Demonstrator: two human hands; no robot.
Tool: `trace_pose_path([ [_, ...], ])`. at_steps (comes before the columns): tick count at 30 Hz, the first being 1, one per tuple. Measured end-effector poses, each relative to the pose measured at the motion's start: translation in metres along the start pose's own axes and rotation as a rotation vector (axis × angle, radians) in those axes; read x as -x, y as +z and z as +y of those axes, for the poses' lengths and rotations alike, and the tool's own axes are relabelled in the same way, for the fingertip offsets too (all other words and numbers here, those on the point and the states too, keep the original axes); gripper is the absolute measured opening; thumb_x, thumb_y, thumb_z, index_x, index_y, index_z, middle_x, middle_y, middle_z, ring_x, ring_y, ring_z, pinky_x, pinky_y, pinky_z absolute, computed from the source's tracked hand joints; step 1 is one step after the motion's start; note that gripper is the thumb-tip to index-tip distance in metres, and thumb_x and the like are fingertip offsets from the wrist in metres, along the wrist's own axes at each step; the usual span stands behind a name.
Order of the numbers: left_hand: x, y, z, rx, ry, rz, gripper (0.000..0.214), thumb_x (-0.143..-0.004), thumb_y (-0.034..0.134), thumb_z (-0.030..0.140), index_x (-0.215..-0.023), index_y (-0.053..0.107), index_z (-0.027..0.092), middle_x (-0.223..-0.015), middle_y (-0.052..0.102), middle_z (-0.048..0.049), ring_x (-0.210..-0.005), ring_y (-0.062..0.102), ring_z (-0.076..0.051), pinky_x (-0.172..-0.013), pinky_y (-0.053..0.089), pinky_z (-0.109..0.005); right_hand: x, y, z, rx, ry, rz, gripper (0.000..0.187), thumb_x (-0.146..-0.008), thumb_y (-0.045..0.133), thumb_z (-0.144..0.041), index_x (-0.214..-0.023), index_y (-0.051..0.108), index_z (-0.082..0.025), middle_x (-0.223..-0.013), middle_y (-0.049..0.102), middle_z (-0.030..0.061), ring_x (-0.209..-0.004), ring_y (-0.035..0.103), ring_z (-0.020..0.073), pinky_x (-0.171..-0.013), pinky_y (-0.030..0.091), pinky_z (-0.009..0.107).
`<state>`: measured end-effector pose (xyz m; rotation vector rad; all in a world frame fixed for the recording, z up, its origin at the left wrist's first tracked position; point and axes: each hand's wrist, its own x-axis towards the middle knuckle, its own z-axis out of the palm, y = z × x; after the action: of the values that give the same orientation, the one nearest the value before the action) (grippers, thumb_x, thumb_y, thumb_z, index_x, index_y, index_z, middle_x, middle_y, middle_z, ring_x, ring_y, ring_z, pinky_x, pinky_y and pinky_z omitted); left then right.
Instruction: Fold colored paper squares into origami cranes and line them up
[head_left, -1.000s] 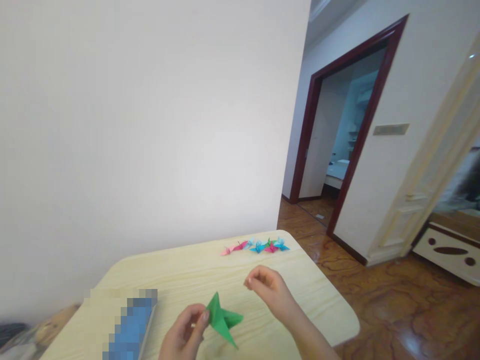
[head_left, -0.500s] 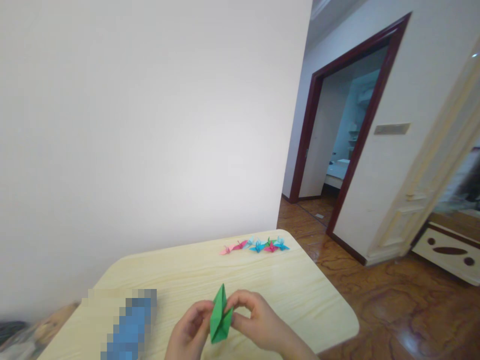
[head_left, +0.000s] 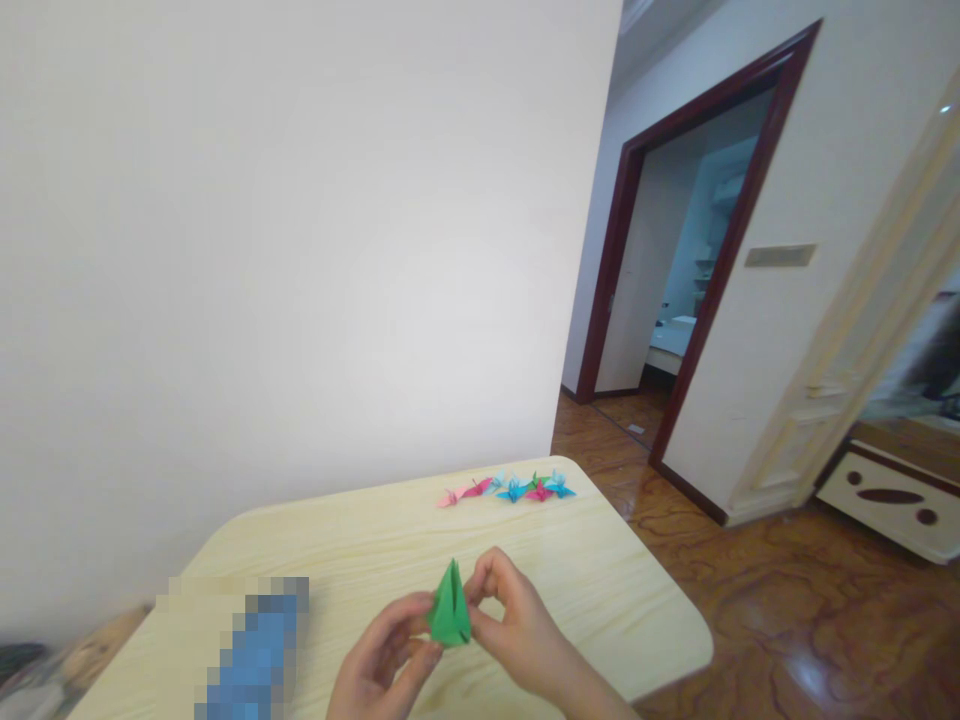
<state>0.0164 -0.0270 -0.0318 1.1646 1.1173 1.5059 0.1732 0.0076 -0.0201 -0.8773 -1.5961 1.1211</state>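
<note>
A piece of green origami paper (head_left: pixel 450 612), folded into a narrow pointed shape with its tip up, is held above the table between both hands. My left hand (head_left: pixel 390 650) pinches its left side and lower corner with thumb and fingers. On its right edge, my right hand (head_left: pixel 514 620) closes thumb and fingertips; the exact contact is partly hidden. Beyond the hands, several small folded paper cranes in blue, pink, red and green lie in a cluster, among them a pink crane (head_left: pixel 451 497) and a blue crane (head_left: pixel 514 490).
The pale wood table (head_left: pixel 322 540) has rounded corners and stands against a white wall. A blurred-out blue object (head_left: pixel 251 660) lies at its left. To the right are a wooden floor (head_left: pixel 795 600) and a dark red door frame (head_left: pixel 720 290).
The green paper has turned: its spread lower flap now sits folded closer into one triangle. My right hand has moved slightly up, and my left thumb has shifted to the paper's bottom corner.
</note>
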Motion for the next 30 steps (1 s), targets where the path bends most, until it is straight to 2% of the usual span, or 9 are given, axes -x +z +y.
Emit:
trace_pose_path([
  [4,-0.005,-0.005,0.000,-0.089,0.007,0.001,0.029,-0.056,0.076,0.042,-0.073,0.069,0.019,-0.077,0.073,-0.0044,-0.067,0.067,-0.021,-0.060,0.056,-0.027,-0.001,-0.002,-0.008,0.124,-0.046,-0.027,0.003,-0.075,0.060,-0.017,-0.072,0.060,-0.018,-0.071,0.062,-0.0009,-0.072,0.058,0.0140,-0.069,0.044,0.024],
  [9,-0.003,0.002,0.003,-0.079,-0.008,0.035,0.031,-0.058,0.074,0.044,-0.075,0.064,0.020,-0.066,0.070,-0.0003,-0.055,0.063,-0.016,-0.054,0.055,-0.024,0.005,-0.004,-0.012,0.156,-0.063,-0.032,0.015,-0.081,0.052,-0.021,-0.085,0.066,-0.018,-0.082,0.068,0.0033,-0.079,0.060,0.0169,-0.075,0.046,0.027],
  [11,-0.001,0.006,0.005,-0.056,-0.004,0.037,0.032,-0.058,0.075,0.044,-0.076,0.063,0.020,-0.065,0.069,0.0002,-0.056,0.064,-0.016,-0.055,0.054,-0.023,0.007,-0.004,-0.011,0.171,-0.073,-0.026,0.014,-0.078,0.056,-0.022,-0.086,0.066,-0.018,-0.083,0.068,0.0035,-0.080,0.060,0.0174,-0.075,0.046,0.027],
  [14,0.000,0.010,0.006,-0.035,-0.006,0.042,0.034,-0.057,0.076,0.043,-0.078,0.061,0.020,-0.069,0.070,-0.0008,-0.063,0.066,-0.018,-0.058,0.055,-0.024,0.007,-0.002,-0.009,0.207,-0.052,0.018,0.008,-0.074,0.062,-0.021,-0.079,0.067,-0.017,-0.074,0.067,0.0025,-0.073,0.061,0.0164,-0.071,0.046,0.026],
  [16,0.000,0.010,0.006,-0.035,-0.014,0.044,0.035,-0.057,0.076,0.043,-0.078,0.060,0.020,-0.072,0.070,-0.0016,-0.067,0.067,-0.019,-0.060,0.055,-0.025,0.006,0.000,-0.008,0.218,-0.045,0.039,0.007,-0.076,0.060,-0.019,-0.076,0.067,-0.017,-0.072,0.067,0.0024,-0.071,0.061,0.0155,-0.069,0.046,0.025],
  [21,-0.004,0.007,0.000,-0.052,-0.024,0.040,0.033,-0.058,0.075,0.040,-0.076,0.059,0.019,-0.071,0.071,-0.0023,-0.071,0.068,-0.020,-0.065,0.055,-0.027,0.005,0.002,-0.007,0.190,-0.112,0.022,0.006,-0.075,0.059,-0.013,-0.075,0.063,-0.018,-0.077,0.063,0.0022,-0.075,0.059,0.0148,-0.069,0.045,0.024],
  [25,-0.006,0.006,-0.006,-0.065,0.008,0.036,0.030,-0.061,0.074,0.037,-0.077,0.058,0.018,-0.070,0.071,-0.0028,-0.070,0.068,-0.020,-0.064,0.054,-0.027,0.004,0.005,-0.004,0.088,0.003,0.076,0.021,-0.070,0.059,-0.007,-0.087,0.054,-0.019,-0.075,0.062,-0.0004,-0.072,0.060,0.0146,-0.069,0.046,0.026],
  [30,-0.017,0.004,-0.020,-0.152,0.077,0.041,0.028,-0.067,0.069,0.034,-0.087,0.055,0.019,-0.079,0.068,-0.0018,-0.067,0.067,-0.018,-0.058,0.054,-0.027,-0.006,0.005,0.012,0.084,0.076,0.050,0.022,-0.066,0.057,-0.006,-0.079,0.046,-0.020,-0.068,0.060,-0.0035,-0.067,0.059,0.0134,-0.064,0.045,0.024],
])
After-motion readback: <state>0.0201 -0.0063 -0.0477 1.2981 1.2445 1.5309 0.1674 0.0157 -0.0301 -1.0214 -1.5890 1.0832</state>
